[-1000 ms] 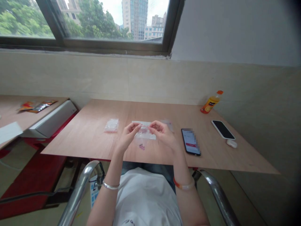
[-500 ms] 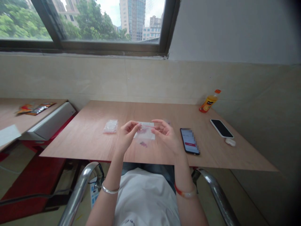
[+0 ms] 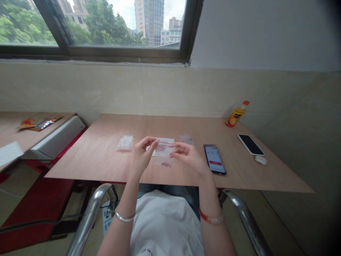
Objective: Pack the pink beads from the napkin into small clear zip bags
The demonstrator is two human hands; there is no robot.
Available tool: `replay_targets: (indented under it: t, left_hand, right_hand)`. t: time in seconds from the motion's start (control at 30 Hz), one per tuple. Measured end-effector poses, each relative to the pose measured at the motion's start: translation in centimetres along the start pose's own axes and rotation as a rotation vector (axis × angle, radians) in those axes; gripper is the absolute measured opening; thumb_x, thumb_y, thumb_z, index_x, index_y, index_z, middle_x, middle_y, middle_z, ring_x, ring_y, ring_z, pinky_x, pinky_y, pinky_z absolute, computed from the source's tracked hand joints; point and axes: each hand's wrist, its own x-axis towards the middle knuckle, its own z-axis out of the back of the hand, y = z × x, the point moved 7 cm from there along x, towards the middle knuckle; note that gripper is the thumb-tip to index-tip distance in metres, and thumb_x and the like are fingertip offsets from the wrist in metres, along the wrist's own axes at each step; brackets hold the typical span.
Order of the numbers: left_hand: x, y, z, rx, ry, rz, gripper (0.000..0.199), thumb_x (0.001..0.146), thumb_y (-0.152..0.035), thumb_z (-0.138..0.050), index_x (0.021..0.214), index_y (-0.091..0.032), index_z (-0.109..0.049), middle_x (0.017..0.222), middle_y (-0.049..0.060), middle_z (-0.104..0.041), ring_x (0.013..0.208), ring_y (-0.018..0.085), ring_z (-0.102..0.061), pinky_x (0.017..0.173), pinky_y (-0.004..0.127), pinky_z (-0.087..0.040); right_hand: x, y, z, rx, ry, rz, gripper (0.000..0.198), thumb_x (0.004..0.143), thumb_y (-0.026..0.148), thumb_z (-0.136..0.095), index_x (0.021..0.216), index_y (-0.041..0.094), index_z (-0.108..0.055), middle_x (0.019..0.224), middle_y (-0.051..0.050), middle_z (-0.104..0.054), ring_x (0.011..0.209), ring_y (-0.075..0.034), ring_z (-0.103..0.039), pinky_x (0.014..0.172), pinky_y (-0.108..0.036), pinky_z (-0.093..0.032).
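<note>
Left hand (image 3: 144,153), its grip pinching a red-edged clear bag (image 3: 163,157) at upper left; right hand (image 3: 189,157) at the bag's right edge, hold unclear. Purple pieces (image 3: 166,164) show low in the bag. Desk (image 3: 98,160), right side: dark phone (image 3: 214,160), white phone (image 3: 250,144), bottle (image 3: 236,115).

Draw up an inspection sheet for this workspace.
Surface: pale wood-look tabletop.
Items in use: clear bag, purplish-red pieces showing at its lower end; white sheet partly hidden behind it.
Clutter: left packet; lit phone, white-edged phone, small white case and orange-capped bottle toward the right.
Hands: left hand pinches the bag's upper left; right hand at its right edge, grip unclear.
Cables: dark cord-like strand, lower left.
Surroundings: window, tiled wall, metal armrests.
</note>
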Motion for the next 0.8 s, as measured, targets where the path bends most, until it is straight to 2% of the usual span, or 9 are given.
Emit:
replay_targets:
  t: [0.13, 0.2, 0.33, 0.47, 0.67, 0.8]
  left_hand:
    - [-0.1, 0.6, -0.9, -0.13, 0.058, 0.097, 0.022, 0.079, -0.038, -0.069, 0.086, -0.017, -0.068, 0.077, 0.003, -0.07, 0.072, 0.014, -0.064, 0.064, 0.024, -0.049]
    - [-0.2, 0.8, -1.1, -0.156, 0.079, 0.133, 0.022, 0.078, -0.037, -0.07, 0.085, -0.017, -0.068, 0.078, 0.004, -0.071, 0.073, 0.015, -0.065, 0.065, 0.024, -0.05]
    - [-0.3, 0.7, -0.9, -0.164, 0.065, 0.123, 0.02, 0.077, -0.036, -0.071, 0.08, -0.016, -0.068, 0.075, 0.003, -0.07, 0.07, 0.014, -0.065, 0.064, 0.024, -0.05]
    - [-0.4, 0.4, -1.0, -0.193, 0.058, 0.113, 0.019, 0.077, -0.035, -0.071, 0.079, -0.016, -0.068, 0.068, 0.002, -0.07, 0.064, 0.014, -0.065, 0.062, 0.024, -0.05]
    - [-0.4, 0.5, -0.6, -0.217, -0.038, 0.111, 0.022, 0.076, -0.037, -0.072, 0.079, -0.016, -0.068, 0.06, 0.0, -0.069, 0.055, 0.013, -0.064, 0.057, 0.024, -0.05]
    - [-0.4, 0.6, -0.5, -0.215, -0.023, 0.119, 0.022, 0.077, -0.037, -0.071, 0.086, -0.016, -0.07, 0.059, -0.001, -0.068, 0.055, 0.012, -0.063, 0.058, 0.023, -0.05]
  right_hand:
    - [0.1, 0.6, 0.4, 0.085, -0.122, 0.064, 0.022, 0.072, 0.039, -0.074, 0.083, 0.021, -0.068, 0.081, -0.001, -0.07, 0.074, -0.016, -0.066, 0.075, -0.032, -0.052]
    - [0.1, 0.6, 0.4, 0.103, -0.164, 0.078, 0.021, 0.073, 0.04, -0.074, 0.08, 0.021, -0.067, 0.081, -0.001, -0.07, 0.074, -0.016, -0.065, 0.074, -0.031, -0.051]
    - [0.1, 0.8, 0.1, 0.107, -0.187, 0.112, 0.021, 0.079, 0.042, -0.069, 0.085, 0.022, -0.066, 0.08, -0.002, -0.071, 0.079, -0.018, -0.066, 0.077, -0.032, -0.051]
    - [0.0, 1.4, 0.3, 0.06, -0.292, 0.174, 0.021, 0.082, 0.042, -0.065, 0.081, 0.021, -0.067, 0.077, -0.003, -0.071, 0.076, -0.018, -0.066, 0.078, -0.033, -0.051]
    - [-0.2, 1.9, 0.3, 0.048, -0.411, 0.207, 0.021, 0.082, 0.041, -0.065, 0.076, 0.021, -0.068, 0.075, -0.004, -0.072, 0.073, -0.018, -0.066, 0.073, -0.032, -0.051]
    - [-0.3, 2.2, 0.3, 0.021, -0.446, 0.229, 0.023, 0.081, 0.042, -0.065, 0.074, 0.02, -0.068, 0.072, -0.004, -0.071, 0.071, -0.018, -0.065, 0.069, -0.03, -0.052]
